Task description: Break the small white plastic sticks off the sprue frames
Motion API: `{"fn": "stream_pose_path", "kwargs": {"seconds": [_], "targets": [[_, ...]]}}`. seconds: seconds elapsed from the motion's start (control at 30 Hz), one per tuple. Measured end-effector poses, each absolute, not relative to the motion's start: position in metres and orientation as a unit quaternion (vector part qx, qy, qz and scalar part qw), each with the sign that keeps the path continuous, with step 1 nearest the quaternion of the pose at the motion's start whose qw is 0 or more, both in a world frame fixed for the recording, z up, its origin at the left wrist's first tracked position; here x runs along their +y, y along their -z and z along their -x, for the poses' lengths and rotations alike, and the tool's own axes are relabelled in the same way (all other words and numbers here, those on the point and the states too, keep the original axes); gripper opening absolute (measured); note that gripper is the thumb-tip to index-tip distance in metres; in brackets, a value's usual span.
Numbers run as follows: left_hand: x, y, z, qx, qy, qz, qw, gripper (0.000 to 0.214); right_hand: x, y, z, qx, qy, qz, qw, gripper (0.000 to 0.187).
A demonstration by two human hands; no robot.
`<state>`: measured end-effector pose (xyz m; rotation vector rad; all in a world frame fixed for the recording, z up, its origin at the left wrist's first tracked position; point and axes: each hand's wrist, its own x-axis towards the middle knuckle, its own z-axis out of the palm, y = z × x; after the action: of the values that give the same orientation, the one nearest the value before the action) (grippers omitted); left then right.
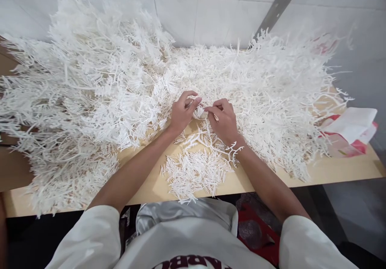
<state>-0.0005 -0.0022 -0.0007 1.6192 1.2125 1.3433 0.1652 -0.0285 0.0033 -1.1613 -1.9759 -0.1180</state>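
Tan table [346,171] stood against white tiles [211,15]. Mid-table, our fingertips were closed on one thin, white, branched plastic sprig [201,110], left hand [181,112] and right hand [223,121] both pinching it. Just below lay loose sticks [193,172]; tangled white sprues [90,100] were heaped all around us.

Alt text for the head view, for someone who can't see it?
The left hand and right hand pinch a white plastic piece over a wooden table heaped with white branched sprues; a smaller pile lies nearer.
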Motion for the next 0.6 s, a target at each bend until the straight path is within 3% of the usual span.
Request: {"fn": "stream_pose_path", "kwargs": {"seconds": [0.3, 0.6], "targets": [[-0.001, 0.001, 0.003, 0.384, -0.496, -0.667, 0.403, 0.036, -0.024, -0.004, -0.167, -0.732, -0.125, 0.503, 0.443, 0.013], [-0.001, 0.005, 0.001, 0.367, -0.486, -0.708, 0.356, 0.030, -0.025, -0.010, -0.164, -0.677, -0.185, 0.562, 0.438, 0.040]]}}
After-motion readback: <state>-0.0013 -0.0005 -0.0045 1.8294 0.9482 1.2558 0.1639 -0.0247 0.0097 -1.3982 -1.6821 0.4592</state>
